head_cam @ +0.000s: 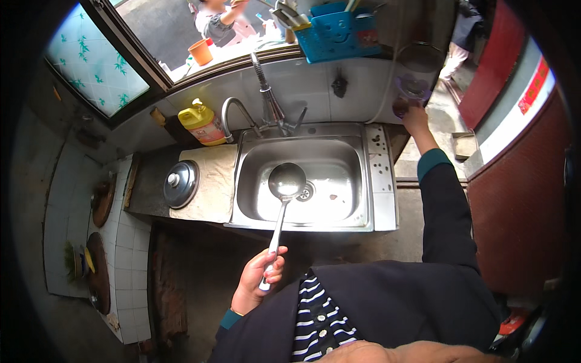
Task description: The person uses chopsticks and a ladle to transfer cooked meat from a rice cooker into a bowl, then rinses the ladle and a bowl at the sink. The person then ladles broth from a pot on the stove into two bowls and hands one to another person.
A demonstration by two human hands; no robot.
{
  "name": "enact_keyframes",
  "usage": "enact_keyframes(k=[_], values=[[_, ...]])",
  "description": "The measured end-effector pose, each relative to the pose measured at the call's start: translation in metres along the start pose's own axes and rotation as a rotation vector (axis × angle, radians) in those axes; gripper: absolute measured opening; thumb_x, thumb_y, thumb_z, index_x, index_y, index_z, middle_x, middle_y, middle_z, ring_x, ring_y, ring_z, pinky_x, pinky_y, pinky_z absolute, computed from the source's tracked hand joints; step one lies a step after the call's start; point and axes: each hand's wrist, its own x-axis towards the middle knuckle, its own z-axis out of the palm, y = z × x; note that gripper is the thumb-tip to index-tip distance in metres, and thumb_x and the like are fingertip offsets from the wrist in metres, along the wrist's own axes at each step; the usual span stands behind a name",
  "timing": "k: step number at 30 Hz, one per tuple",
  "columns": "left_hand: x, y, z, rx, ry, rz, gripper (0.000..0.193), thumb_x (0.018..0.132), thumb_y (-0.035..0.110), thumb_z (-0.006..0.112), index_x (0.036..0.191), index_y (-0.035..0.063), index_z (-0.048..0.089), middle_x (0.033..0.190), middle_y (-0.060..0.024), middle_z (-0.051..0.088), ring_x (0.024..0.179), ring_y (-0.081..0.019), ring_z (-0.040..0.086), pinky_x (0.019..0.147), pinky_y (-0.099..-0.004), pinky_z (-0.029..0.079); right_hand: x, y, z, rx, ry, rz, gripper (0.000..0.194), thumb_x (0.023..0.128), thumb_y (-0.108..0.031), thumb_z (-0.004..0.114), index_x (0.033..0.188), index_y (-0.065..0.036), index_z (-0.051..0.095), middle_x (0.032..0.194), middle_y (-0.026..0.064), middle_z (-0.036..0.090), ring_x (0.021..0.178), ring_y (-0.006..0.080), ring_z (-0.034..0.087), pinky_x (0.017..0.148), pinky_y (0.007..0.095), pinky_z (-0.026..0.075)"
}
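Note:
My left hand is closed round the white handle of a metal ladle, whose round bowl is over the stainless steel sink. Stretched out to the right, my right hand is at a purple, flower-shaped object by the wall; a dark rounded thing is beside the fingers. Whether the hand grips either of these is not clear. Behind the sink stand a curved faucet and a spring-necked faucet.
Left of the sink, a metal pot lid lies partly on a beige cloth, near a yellow pump bottle. A blue utensil basket hangs above. Outside the window is a person; another person's legs show at the doorway.

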Motion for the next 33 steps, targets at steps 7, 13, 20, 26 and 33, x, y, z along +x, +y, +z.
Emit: enact_keyframes(k=[7, 13, 20, 26, 33], values=[[0.049, 0.043, 0.004, -0.057, 0.043, -0.044, 0.026, 0.095, 0.012, 0.043, 0.114, -0.0040, 0.052, 0.075, -0.0069, 0.052, 0.049, -0.0062, 0.039, 0.042, -0.0190, 0.034, 0.000, 0.006, 0.013, -0.174, 0.187, -0.138, 0.027, 0.072, -0.016, 0.063, 0.099, -0.010, 0.062, 0.101, 0.0159, 0.062, 0.093, 0.0366, 0.060, 0.076, 0.0446, 0.052], [0.072, 0.075, -0.009, -0.054, 0.074, -0.117, 0.028, 0.095, 0.012, 0.043, 0.116, -0.0040, 0.050, 0.075, -0.0072, 0.052, 0.049, -0.0062, 0.039, 0.041, -0.0192, 0.034, -0.027, -0.056, -0.017, -0.054, 0.272, -0.197, 0.020, 0.071, -0.011, 0.056, 0.090, -0.006, 0.061, 0.085, 0.0168, 0.060, 0.082, 0.0367, 0.057, 0.072, 0.0480, 0.045], [0.090, 0.117, -0.026, -0.081, -0.003, -0.213, 0.028, 0.095, 0.012, 0.043, 0.118, -0.0033, 0.048, 0.078, -0.0084, 0.054, 0.048, -0.0066, 0.042, 0.040, -0.0203, 0.035, -0.033, -0.210, 0.058, 0.400, -0.046, -0.456, 0.024, 0.072, -0.005, 0.045, 0.094, -0.001, 0.054, 0.104, 0.0180, 0.053, 0.101, 0.0368, 0.050, 0.089, 0.0449, 0.041], [0.095, 0.139, -0.037, -0.099, -0.042, -0.254, 0.027, 0.095, 0.012, 0.044, 0.118, -0.0021, 0.049, 0.078, -0.0080, 0.054, 0.048, -0.0065, 0.042, 0.040, -0.0204, 0.036, 0.007, -0.284, 0.130, 0.408, -0.321, -0.453, 0.019, 0.079, -0.014, 0.050, 0.094, -0.004, 0.057, 0.098, 0.0164, 0.060, 0.099, 0.0352, 0.054, 0.086, 0.0427, 0.044], [0.099, 0.153, -0.039, -0.066, -0.018, -0.286, 0.027, 0.094, 0.010, 0.044, 0.118, -0.0022, 0.049, 0.077, -0.0077, 0.054, 0.048, -0.0062, 0.042, 0.039, -0.0202, 0.036, -0.001, -0.279, 0.148, 0.759, -0.591, -0.167, 0.016, 0.080, -0.018, 0.054, 0.088, -0.005, 0.057, 0.095, 0.0159, 0.061, 0.095, 0.0366, 0.055, 0.084, 0.0445, 0.045]])
